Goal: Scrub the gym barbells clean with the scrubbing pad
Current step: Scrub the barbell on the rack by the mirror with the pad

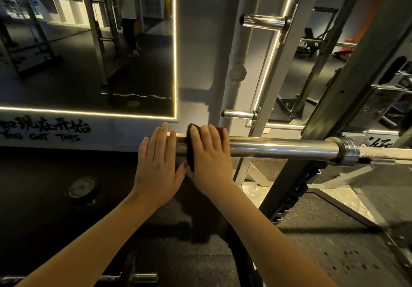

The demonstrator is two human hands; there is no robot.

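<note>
A chrome barbell [278, 149] lies level across the middle of the view, its sleeve end toward me and its collar resting in the rack at the right. A dark scrubbing pad [190, 153] is draped over the sleeve near its left end. My right hand [211, 153] lies flat on the pad, fingers extended over the bar, pressing it down. Just to its left, my left hand [159, 164] rests flat over the bar's end with its fingers apart and nothing in it.
A grey power rack upright [334, 117] stands at the right, with chrome storage pegs [263, 21] on a post behind. A lit-edged wall mirror [89, 48] fills the upper left. A weight plate [83, 189] lies on the dark rubber floor, another barbell [138, 277] below.
</note>
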